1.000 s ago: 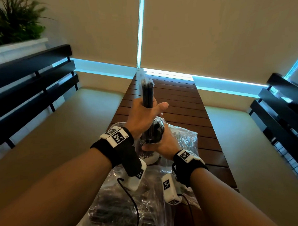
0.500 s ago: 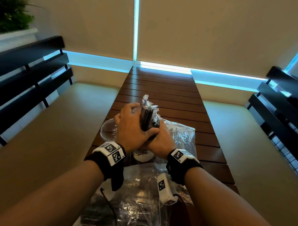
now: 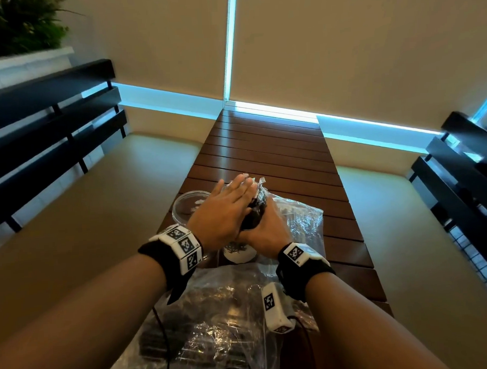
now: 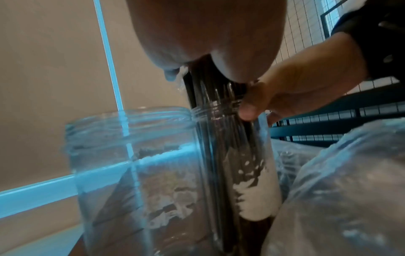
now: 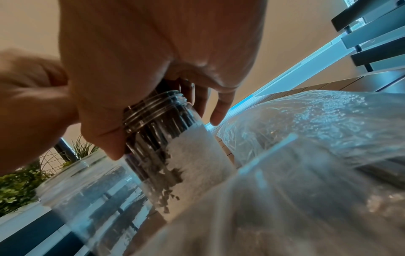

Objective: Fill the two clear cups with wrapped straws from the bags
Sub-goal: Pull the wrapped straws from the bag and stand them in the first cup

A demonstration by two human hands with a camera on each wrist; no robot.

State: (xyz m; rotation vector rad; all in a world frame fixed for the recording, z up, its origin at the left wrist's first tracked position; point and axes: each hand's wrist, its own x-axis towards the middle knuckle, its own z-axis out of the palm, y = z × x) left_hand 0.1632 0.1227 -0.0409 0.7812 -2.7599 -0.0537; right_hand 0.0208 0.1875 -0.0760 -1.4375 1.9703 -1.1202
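Now flat left hand point(image 3: 224, 210) presses straws point(image 4: 217, 107) into cup point(image 5: 175, 138).

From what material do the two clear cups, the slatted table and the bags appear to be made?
The clear cup with straws and the empty clear cup look like glossy transparent plastic: see-through walls, moulded thread ridges at the rims; glass is possible. The slatted table seems brown varnished wood, with reflecting planks. The crinkled clear bags look like thin plastic film, wrinkled and shiny.

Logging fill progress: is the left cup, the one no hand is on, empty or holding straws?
Empty. The left cup shows only table and wall through its clear sides, while the dark wrapped straws stand in the neighbouring cup.
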